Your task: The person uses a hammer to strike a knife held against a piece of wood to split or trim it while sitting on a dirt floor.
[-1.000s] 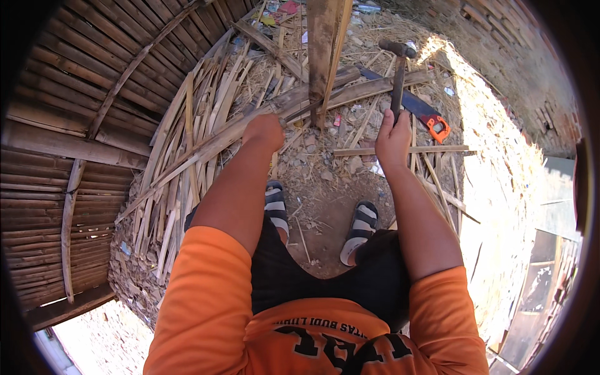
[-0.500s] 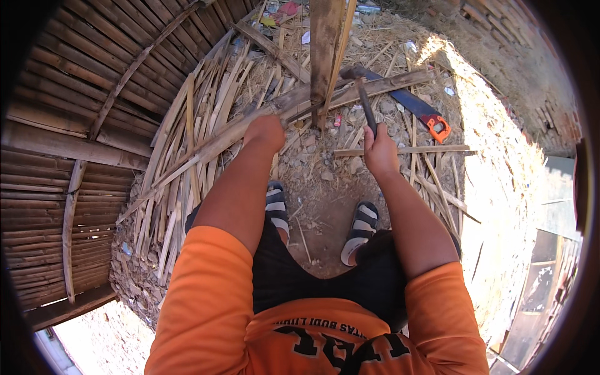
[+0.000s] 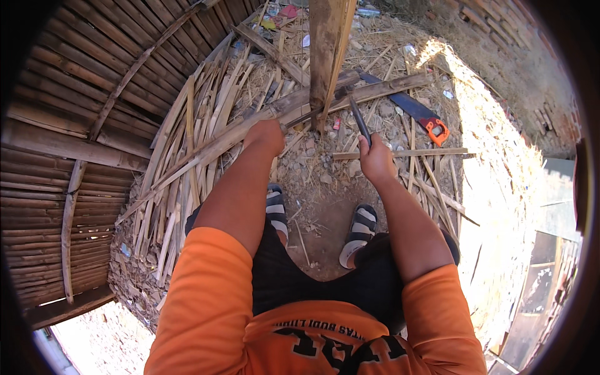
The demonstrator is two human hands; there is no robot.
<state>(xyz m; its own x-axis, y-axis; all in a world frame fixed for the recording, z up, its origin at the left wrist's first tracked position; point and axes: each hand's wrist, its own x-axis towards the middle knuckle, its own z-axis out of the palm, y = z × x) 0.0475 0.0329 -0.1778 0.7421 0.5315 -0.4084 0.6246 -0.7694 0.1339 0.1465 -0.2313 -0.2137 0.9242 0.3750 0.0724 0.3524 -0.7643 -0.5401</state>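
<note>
Dirt ground with straw and rubble; split-bamboo wall far left of the upright wooden post, brick wall far right of it. Left hand: left of the post, fingers clamped on a dark, narrow, metal-looking bar that points at the post's lower part. Can't tell exact tool type, or whether its tip is in the wood. Right hand: right of the post and nearer the wearer, fingers wrapped round the handle of the hammer. Hammer head is just right of the post; can't tell if touching. Handsaw, orange grip, lies further right of the post. Long timbers run past both sides of the post. Thin laths heaped left of it. Wood strip right of it, near the right hand.
</note>
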